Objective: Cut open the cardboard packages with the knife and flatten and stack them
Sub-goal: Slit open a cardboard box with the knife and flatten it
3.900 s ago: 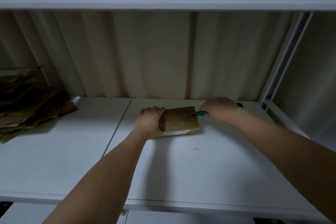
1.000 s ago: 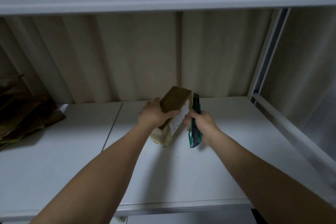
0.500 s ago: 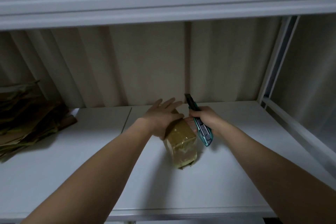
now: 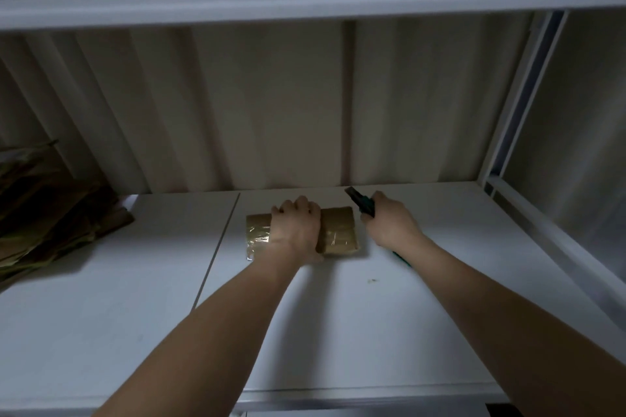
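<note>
Surface: white shelf (image 4: 389, 332), seam running front to back; pale pleated curtain (image 4: 271, 105) behind it; white beam overhead. Flattened cardboard pile (image 4: 50, 213) at far left, cut off by the frame edge. Item: taped cardboard package (image 4: 340, 227), lying flat near the back, mid-shelf. Your left hand (image 4: 296, 228) rests on top, fingers curled over its far edge, hiding its middle. Your right hand (image 4: 389, 222), just beside the package, grips the teal knife (image 4: 364, 205); blade hard to make out.
</note>
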